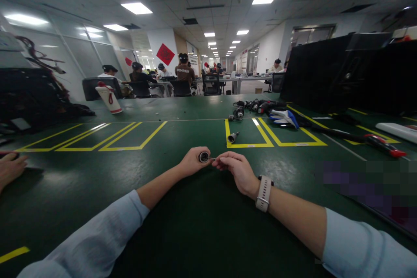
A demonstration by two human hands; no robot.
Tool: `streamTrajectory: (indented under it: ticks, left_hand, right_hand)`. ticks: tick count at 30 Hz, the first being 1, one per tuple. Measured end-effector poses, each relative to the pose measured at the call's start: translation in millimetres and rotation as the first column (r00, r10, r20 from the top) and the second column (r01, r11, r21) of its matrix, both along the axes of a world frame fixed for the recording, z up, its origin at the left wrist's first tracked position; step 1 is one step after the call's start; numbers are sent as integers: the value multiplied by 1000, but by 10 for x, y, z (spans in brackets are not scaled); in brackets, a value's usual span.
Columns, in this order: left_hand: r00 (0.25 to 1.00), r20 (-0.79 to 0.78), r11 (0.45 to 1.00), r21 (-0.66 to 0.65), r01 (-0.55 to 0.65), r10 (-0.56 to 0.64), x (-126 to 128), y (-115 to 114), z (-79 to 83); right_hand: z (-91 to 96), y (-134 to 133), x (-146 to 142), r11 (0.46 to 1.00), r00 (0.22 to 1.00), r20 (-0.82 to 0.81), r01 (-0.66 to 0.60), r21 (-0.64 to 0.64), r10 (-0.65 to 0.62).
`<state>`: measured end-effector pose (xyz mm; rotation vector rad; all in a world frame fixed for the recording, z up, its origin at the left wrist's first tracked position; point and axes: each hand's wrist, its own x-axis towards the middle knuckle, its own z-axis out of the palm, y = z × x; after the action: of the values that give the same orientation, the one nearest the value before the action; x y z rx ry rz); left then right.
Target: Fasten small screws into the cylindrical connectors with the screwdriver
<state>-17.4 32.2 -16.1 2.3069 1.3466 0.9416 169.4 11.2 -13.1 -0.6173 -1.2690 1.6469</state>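
My left hand (193, 161) is closed round a small round black-and-metal part (203, 157), its open end facing me. My right hand (235, 168) pinches a thin metal pin or tool (212, 159) whose tip touches that part. Both hands rest low over the green table mat (202, 226), wrists close together. A white watch (263, 193) is on my right wrist. Another small metal cylinder (232, 137) lies just beyond, inside a yellow-taped box.
A pile of similar parts (250, 106) and blue-white gloves (284, 118) lie at the far right. A red-handled tool (384, 145) lies right. A white-and-red cup (109, 99) stands far left. Another person's hand (9, 168) rests at the left edge. Black monitors (325, 71) stand right; people sit behind.
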Motion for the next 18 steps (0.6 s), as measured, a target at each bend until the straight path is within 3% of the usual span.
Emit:
streamTrajectory:
  ticks: [5,11,18]
  left_hand:
    - [998,-64,1000,-2,31,-31,4,-11,13]
    - [996,79,997,-60,43,-38,8,-4,-6]
    - [992,124,996,-82,47,-37,2,-2,-17]
  right_hand:
    - [2,17,-4,997,998,-31,-49,-54,47]
    - [-31,75,5,987,990,-123,-90,-135,73]
    - [-42,68,2,993,992,-123,-32,-113,18]
